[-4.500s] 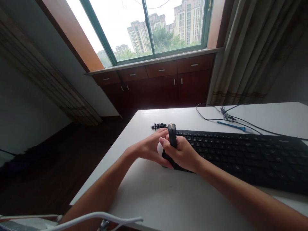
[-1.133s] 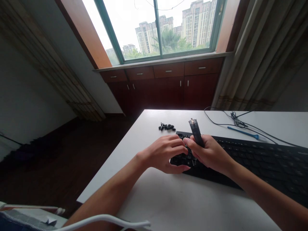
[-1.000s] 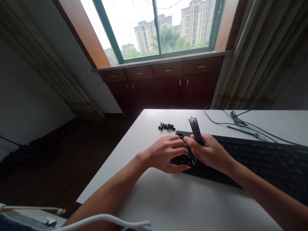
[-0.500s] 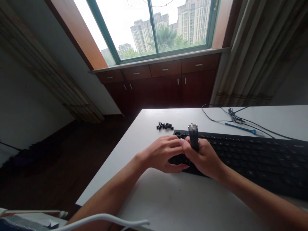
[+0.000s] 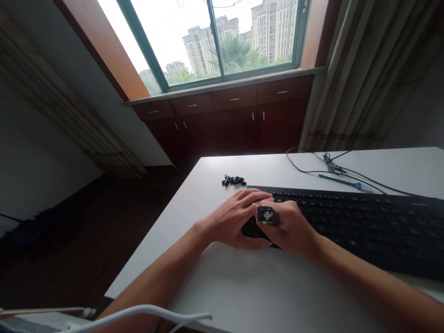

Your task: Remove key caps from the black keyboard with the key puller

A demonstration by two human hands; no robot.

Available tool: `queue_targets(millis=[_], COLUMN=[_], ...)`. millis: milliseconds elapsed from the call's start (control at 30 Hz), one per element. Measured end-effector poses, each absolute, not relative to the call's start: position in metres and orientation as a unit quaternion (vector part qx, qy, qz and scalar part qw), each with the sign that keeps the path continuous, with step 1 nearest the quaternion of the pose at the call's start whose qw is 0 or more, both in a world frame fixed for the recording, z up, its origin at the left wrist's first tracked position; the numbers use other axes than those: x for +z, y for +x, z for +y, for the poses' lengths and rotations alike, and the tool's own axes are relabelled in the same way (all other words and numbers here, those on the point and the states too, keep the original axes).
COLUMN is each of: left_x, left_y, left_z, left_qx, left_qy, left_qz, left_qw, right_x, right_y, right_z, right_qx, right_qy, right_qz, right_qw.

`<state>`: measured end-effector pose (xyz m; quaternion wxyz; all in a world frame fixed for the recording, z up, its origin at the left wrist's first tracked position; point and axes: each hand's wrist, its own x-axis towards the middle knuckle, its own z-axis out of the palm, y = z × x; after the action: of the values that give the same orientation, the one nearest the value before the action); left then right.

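A black keyboard (image 5: pixel 367 226) lies on the white table, and both hands are over its left end. My right hand (image 5: pixel 294 226) is closed around a small black tool (image 5: pixel 267 215), whose squarish end with a pale cross-shaped middle faces up towards me. The tool's lower end is hidden by the hand. My left hand (image 5: pixel 236 219) rests across the keyboard's left edge, fingers stretched and thumb apart, its fingertips close against my right hand. Behind the keyboard's left corner is a small heap of loose black keycaps (image 5: pixel 234 181).
A thin blue brush-like tool (image 5: pixel 342 181) and a tangled black cable (image 5: pixel 333 163) lie behind the keyboard. The white table (image 5: pixel 166 222) ends on the left above a dark floor. A white curved bar (image 5: pixel 149 311) crosses the lower left. Wooden cabinets (image 5: pixel 222 125) stand under the window.
The black tool has tipped from upright towards me and to the left, as my right hand turned. My left fingers have shifted slightly over the keyboard. The whole view has moved a little.
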<state>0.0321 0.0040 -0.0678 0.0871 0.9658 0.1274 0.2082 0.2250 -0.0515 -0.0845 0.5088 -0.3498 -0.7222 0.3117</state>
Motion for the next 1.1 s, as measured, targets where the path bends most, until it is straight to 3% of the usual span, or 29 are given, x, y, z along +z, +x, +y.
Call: queue_targets(millis=[133, 300, 567, 1100], left_x=[-0.070, -0.070, -0.064, -0.065], left_y=[0.035, 0.036, 0.039, 0.037], left_z=[0.003, 0.003, 0.002, 0.003], left_qx=[0.173, 0.155, 0.162, 0.133], left_qy=[0.972, 0.972, 0.972, 0.975], left_qz=[0.116, 0.118, 0.113, 0.122], left_qw=[0.105, 0.132, 0.128, 0.128], right_x=[-0.085, -0.082, -0.073, -0.079], right_y=[0.221, 0.219, 0.228, 0.225], right_z=[-0.052, -0.049, -0.038, -0.038], right_qx=[0.304, 0.385, 0.511, 0.478], right_qy=[-0.391, -0.374, -0.440, -0.422], right_qz=[-0.674, -0.675, -0.533, -0.606], right_qw=[0.548, 0.506, 0.511, 0.476])
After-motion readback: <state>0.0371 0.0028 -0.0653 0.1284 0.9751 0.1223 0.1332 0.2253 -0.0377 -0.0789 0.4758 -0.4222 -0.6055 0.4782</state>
